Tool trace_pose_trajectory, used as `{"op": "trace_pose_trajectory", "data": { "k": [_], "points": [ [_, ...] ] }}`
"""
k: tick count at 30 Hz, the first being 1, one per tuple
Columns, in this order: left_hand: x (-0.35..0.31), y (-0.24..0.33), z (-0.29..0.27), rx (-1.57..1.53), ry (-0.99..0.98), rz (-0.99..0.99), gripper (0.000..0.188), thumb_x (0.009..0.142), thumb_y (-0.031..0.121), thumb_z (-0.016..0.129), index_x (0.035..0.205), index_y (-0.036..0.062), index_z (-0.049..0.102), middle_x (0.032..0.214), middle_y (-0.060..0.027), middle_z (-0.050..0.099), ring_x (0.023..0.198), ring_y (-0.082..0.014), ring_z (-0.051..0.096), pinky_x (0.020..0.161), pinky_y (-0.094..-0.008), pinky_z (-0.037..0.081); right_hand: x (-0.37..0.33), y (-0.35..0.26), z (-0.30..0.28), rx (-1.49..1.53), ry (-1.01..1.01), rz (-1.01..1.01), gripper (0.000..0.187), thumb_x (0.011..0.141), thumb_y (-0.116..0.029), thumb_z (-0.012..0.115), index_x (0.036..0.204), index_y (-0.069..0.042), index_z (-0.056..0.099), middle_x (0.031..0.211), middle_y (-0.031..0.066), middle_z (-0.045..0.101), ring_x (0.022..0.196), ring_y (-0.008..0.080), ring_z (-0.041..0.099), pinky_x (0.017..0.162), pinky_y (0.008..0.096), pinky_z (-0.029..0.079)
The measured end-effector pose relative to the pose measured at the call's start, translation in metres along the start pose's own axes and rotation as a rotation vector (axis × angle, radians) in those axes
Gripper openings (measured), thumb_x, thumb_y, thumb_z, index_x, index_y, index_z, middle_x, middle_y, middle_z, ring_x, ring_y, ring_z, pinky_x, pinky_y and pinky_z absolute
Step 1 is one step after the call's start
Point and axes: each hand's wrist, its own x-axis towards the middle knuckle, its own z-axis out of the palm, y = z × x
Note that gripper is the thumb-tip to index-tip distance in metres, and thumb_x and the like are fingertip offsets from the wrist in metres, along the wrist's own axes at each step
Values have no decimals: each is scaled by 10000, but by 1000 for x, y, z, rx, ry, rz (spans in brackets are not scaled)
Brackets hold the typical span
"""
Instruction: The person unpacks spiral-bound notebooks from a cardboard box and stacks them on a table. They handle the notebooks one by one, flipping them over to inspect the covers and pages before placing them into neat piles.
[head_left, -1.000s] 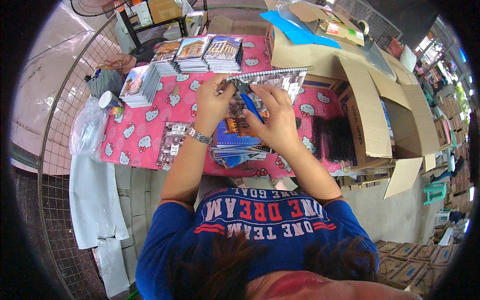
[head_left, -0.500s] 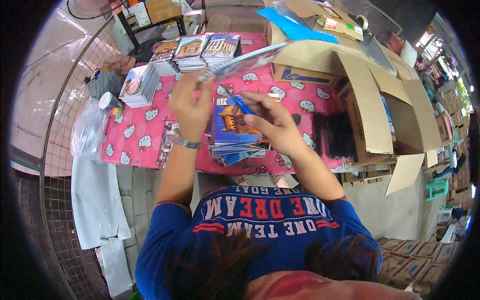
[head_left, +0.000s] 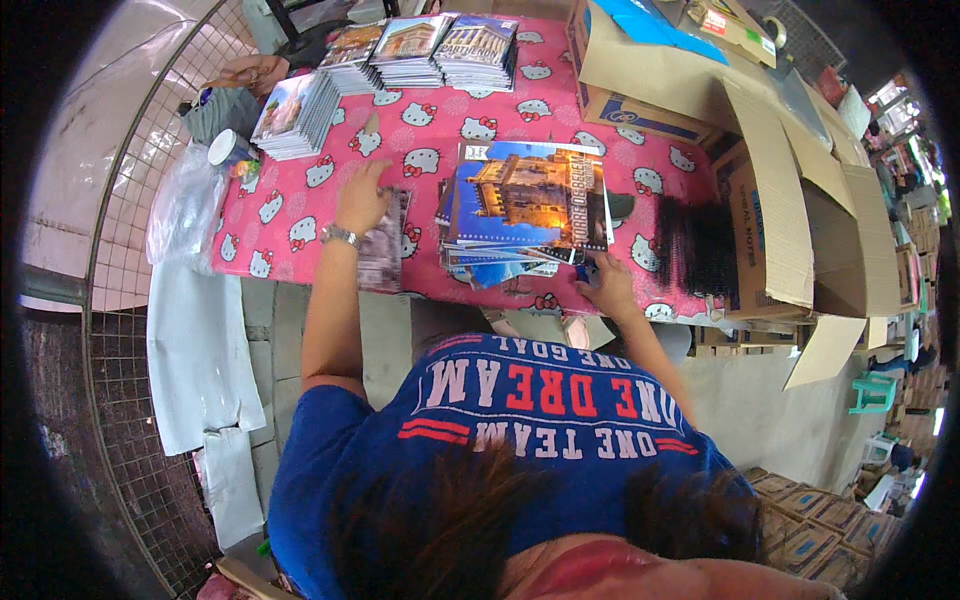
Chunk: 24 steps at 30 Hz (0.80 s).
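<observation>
My left hand (head_left: 364, 203), with a watch on the wrist, rests over a greyish notebook (head_left: 385, 245) lying left of the middle. Its fingers are stretched apart, and nothing shows in them. To its right lies a loose stack of printed covers or sheets (head_left: 525, 195), a lit stone tower on a blue sky uppermost. My right hand (head_left: 610, 288) is at that stack's lower right corner, its fingers curled round a small blue tool (head_left: 588, 271). Most of this tool is hidden by the fingers.
Neat stacks of spiral notebooks (head_left: 480, 48) line the far side, another notebook stack (head_left: 293, 115) the left. A white cup (head_left: 229, 148) and plastic bag (head_left: 187, 215) sit at the left edge. Open cardboard boxes (head_left: 765, 215) and a black bristly patch (head_left: 690, 245) occupy the right.
The spiral-bound notebook held up in my left hand is no longer in it; that hand has come down leftward. My right hand moved from above the stack to its near right corner. The view shifted.
</observation>
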Motion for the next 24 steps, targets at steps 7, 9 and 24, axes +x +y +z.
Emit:
{"op": "trace_pose_trajectory", "data": {
  "k": [7, 9, 24],
  "points": [
    [-98, -33, 52, 203, -391, -513, 610, 887, 461, 496, 1442, 367, 260, 1535, -146, 151, 1369, -463, 165, 1027, -661, 218, 20, 91, -40, -223, 417, 204, 318, 767, -252, 673, 1018, -59, 651, 996, 183, 629, 939, 367, 581, 840, 441, 457],
    [-110, -45, 60, 252, -349, -500, 607, 897, 496, 460, 1447, 404, 221, 1542, -149, 125, 1379, -462, 137, 1039, -655, 193, 22, 97, -39, -397, 407, 409, 387, 772, -298, 667, 1049, -31, 626, 1028, 212, 600, 944, 382, 578, 858, 443, 465],
    [-74, -39, 40, 80, -123, -455, 523, 907, 442, 493, 1394, 296, 373, 1490, -174, 243, 1339, -401, 274, 1044, -561, 265, 28, 112, -41, -596, 282, 436, 237, 782, -226, 611, 931, -41, 603, 1035, 150, 588, 949, 333, 607, 789, 416, 526]
  ]
}}
